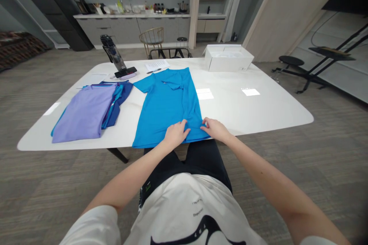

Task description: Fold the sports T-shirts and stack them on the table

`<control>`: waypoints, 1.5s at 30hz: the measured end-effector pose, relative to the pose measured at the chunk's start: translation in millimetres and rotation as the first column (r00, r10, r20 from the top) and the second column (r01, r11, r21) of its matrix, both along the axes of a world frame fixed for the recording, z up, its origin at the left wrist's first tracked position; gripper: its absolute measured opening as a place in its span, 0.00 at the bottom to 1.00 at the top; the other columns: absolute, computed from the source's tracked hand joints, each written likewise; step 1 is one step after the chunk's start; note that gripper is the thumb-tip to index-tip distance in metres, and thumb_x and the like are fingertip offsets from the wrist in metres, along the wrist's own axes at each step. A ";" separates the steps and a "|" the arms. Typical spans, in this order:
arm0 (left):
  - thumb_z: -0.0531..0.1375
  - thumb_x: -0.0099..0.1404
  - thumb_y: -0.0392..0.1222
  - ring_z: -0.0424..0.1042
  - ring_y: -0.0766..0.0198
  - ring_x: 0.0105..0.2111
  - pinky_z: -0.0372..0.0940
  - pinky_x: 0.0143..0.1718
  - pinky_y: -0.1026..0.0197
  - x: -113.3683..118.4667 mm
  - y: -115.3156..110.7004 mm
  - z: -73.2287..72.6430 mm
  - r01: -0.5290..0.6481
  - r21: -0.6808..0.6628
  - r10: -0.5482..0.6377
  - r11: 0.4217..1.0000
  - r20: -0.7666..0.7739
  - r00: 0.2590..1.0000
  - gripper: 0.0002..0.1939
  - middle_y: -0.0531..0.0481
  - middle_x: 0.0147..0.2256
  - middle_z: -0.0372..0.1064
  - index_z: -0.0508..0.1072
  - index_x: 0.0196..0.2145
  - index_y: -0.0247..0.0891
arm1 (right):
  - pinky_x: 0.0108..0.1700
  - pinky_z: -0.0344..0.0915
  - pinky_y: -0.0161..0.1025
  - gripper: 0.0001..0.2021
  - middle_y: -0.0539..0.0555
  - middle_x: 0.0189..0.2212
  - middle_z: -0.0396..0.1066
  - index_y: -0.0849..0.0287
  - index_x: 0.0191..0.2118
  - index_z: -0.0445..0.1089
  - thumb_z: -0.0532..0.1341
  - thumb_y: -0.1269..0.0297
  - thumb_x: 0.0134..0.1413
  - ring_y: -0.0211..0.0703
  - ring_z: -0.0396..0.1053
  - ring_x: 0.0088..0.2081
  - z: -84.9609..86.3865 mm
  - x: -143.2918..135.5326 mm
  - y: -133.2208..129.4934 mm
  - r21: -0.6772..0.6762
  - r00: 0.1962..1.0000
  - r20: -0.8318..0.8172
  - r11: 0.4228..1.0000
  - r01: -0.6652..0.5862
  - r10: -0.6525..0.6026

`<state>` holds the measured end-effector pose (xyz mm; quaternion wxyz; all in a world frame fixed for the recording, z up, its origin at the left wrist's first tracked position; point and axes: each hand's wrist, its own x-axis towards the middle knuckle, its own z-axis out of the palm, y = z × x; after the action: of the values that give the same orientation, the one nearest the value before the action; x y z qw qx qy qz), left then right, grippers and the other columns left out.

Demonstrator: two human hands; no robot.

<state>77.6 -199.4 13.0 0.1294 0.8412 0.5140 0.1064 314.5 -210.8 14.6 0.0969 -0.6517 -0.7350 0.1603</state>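
Note:
A bright blue T-shirt (161, 111) lies on the white table, its hem along the near edge. Its right side is folded inward, with one sleeve lying across the upper part. My left hand (176, 134) is closed, thumb and fingers pinching the fabric near the hem, right of the shirt's middle. At the shirt's right edge, my right hand (215, 128) pinches the cloth between thumb and fingers. To the left sits a stack of folded garments, a lavender one (83, 113) on top and dark blue (115, 113) ones showing beneath.
The white table (258, 111) spans the front. On its far side stand a handheld vacuum cleaner (116, 55), a pen (154, 71) by a sheet of paper (157, 64), and a white box (228, 59). A wire-backed chair (152, 37) and a kitchen counter (129, 16) are behind.

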 end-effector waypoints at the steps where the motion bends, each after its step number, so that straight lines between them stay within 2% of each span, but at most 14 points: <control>1: 0.57 0.72 0.49 0.76 0.53 0.41 0.66 0.40 0.57 1.5 -2.3 -1.1 -0.004 -0.025 0.004 1.000 0.013 1.000 0.18 0.43 0.44 0.76 0.67 0.56 0.43 | 0.35 0.58 0.36 0.09 0.52 0.33 0.75 0.54 0.46 0.70 0.64 0.59 0.63 0.43 0.71 0.35 -1.6 -1.2 0.4 -0.007 1.000 -0.024 1.000 0.015 -0.016; 4: 0.57 0.70 0.40 0.76 0.56 0.39 0.65 0.38 0.60 4.5 -3.7 -4.8 -0.002 -0.085 0.012 0.996 0.124 0.992 0.15 0.47 0.40 0.76 0.68 0.54 0.45 | 0.36 0.59 0.35 0.07 0.49 0.29 0.73 0.54 0.46 0.68 0.62 0.66 0.63 0.42 0.71 0.33 -5.4 -5.3 3.1 -0.016 0.990 -0.137 0.999 0.030 -0.032; 7: 0.57 0.69 0.38 0.75 0.60 0.35 0.65 0.36 0.62 2.1 -0.3 -5.4 -0.022 -0.123 0.060 0.992 0.315 0.947 0.12 0.52 0.33 0.74 0.70 0.50 0.45 | 0.36 0.60 0.35 0.06 0.47 0.27 0.71 0.55 0.43 0.68 0.60 0.70 0.60 0.41 0.70 0.31 -2.6 -6.7 7.1 -0.017 0.969 -0.245 1.000 0.010 -0.014; 10: 0.56 0.71 0.41 0.73 0.65 0.30 0.66 0.34 0.64 -6.1 3.0 -2.9 -0.062 -0.179 0.145 0.982 0.496 0.856 0.09 0.55 0.32 0.72 0.70 0.47 0.44 | 0.35 0.60 0.34 0.03 0.46 0.26 0.70 0.55 0.39 0.68 0.62 0.65 0.60 0.40 0.69 0.29 6.2 -5.4 10.5 -0.020 0.933 -0.360 0.999 -0.041 0.031; 12: 0.54 0.72 0.44 0.71 0.68 0.26 0.66 0.30 0.65 -13.2 4.1 -2.7 -0.103 -0.274 0.250 0.956 0.579 0.776 0.09 0.55 0.34 0.72 0.69 0.48 0.43 | 0.34 0.61 0.35 0.07 0.46 0.26 0.70 0.55 0.40 0.69 0.62 0.58 0.61 0.40 0.69 0.29 11.1 -4.4 10.9 -0.015 0.912 -0.406 0.998 -0.063 0.051; 16: 0.57 0.70 0.42 0.69 0.74 0.18 0.64 0.22 0.68 -25.1 2.8 -10.8 -0.107 -0.495 0.424 0.862 0.591 0.686 0.10 0.55 0.39 0.71 0.67 0.48 0.42 | 0.34 0.60 0.35 0.11 0.48 0.26 0.72 0.55 0.41 0.71 0.61 0.52 0.64 0.42 0.71 0.31 9.7 -5.5 5.3 -0.038 0.969 -0.247 0.999 -0.001 -0.008; 20: 0.59 0.67 0.39 0.69 0.73 0.18 0.65 0.23 0.67 -29.5 -2.5 -15.3 -0.091 -0.473 0.371 0.876 0.542 0.754 0.08 0.55 0.34 0.73 0.70 0.45 0.41 | 0.34 0.59 0.36 0.13 0.55 0.31 0.76 0.55 0.37 0.72 0.64 0.50 0.61 0.46 0.74 0.35 4.1 -11.0 -2.5 -0.118 0.995 0.001 0.988 0.103 -0.103; 23: 0.59 0.67 0.40 0.72 0.69 0.21 0.64 0.25 0.68 -28.4 -8.1 -7.9 -0.066 -0.413 0.290 0.908 0.507 0.812 0.05 0.56 0.26 0.71 0.74 0.40 0.41 | 0.34 0.59 0.37 0.12 0.57 0.34 0.78 0.55 0.32 0.73 0.63 0.54 0.63 0.49 0.75 0.38 8.9 -13.5 -4.4 -0.137 0.992 0.091 0.985 0.101 -0.089; 25: 0.58 0.68 0.41 0.73 0.68 0.22 0.64 0.25 0.67 -27.2 -11.8 -1.3 -0.064 -0.400 0.282 0.914 0.516 0.809 0.06 0.56 0.25 0.72 0.75 0.37 0.41 | 0.35 0.60 0.37 0.11 0.58 0.35 0.78 0.56 0.32 0.73 0.62 0.56 0.64 0.49 0.75 0.39 15.3 -13.0 -4.6 -0.135 0.991 0.109 0.987 0.087 -0.072; 28: 0.58 0.68 0.42 0.73 0.67 0.22 0.64 0.25 0.66 -27.2 -15.2 3.8 -0.084 -0.394 0.296 0.915 0.516 0.804 0.08 0.54 0.27 0.74 0.77 0.37 0.41 | 0.36 0.61 0.37 0.13 0.58 0.35 0.78 0.56 0.34 0.74 0.59 0.56 0.68 0.48 0.75 0.38 23.5 -10.6 -5.8 -0.136 0.992 0.123 0.990 0.034 -0.018; 33: 0.59 0.66 0.39 0.72 0.65 0.20 0.63 0.27 0.65 -31.8 -15.1 -0.3 -0.041 -0.434 0.227 0.900 0.385 0.894 0.07 0.55 0.20 0.71 0.78 0.34 0.39 | 0.36 0.60 0.38 0.13 0.62 0.38 0.78 0.59 0.37 0.74 0.57 0.58 0.69 0.51 0.76 0.39 28.1 -6.9 -7.0 -0.221 0.958 0.247 0.971 -0.092 0.147; 36: 0.58 0.66 0.39 0.73 0.64 0.23 0.63 0.29 0.64 -33.5 -16.5 2.3 -0.003 -0.408 0.152 0.913 0.334 0.930 0.07 0.54 0.22 0.73 0.78 0.35 0.40 | 0.37 0.61 0.38 0.14 0.62 0.39 0.78 0.59 0.38 0.74 0.56 0.58 0.70 0.50 0.75 0.39 30.8 -2.3 -2.7 -0.263 0.954 0.245 0.959 -0.107 0.173; 41: 0.57 0.69 0.47 0.76 0.58 0.31 0.64 0.34 0.62 -32.2 -13.5 21.1 0.091 -0.392 -0.015 0.916 0.193 0.981 0.11 0.51 0.25 0.75 0.78 0.39 0.43 | 0.36 0.60 0.36 0.15 0.58 0.35 0.78 0.58 0.34 0.74 0.59 0.53 0.67 0.48 0.75 0.37 37.1 6.8 12.4 -0.362 0.962 0.160 0.920 -0.150 0.220; 45: 0.54 0.72 0.50 0.76 0.55 0.37 0.64 0.35 0.60 -28.9 17.4 30.3 0.064 -0.227 -0.042 0.972 0.099 0.994 0.13 0.48 0.35 0.78 0.77 0.42 0.45 | 0.35 0.60 0.37 0.17 0.55 0.33 0.77 0.56 0.36 0.73 0.59 0.48 0.65 0.47 0.74 0.36 35.2 5.8 37.7 -0.250 0.991 0.069 0.964 -0.094 0.115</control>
<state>48.7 -182.0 43.3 0.2525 0.8282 0.4936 0.0821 320.4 -173.1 49.8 -0.0240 -0.6250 -0.7462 0.2278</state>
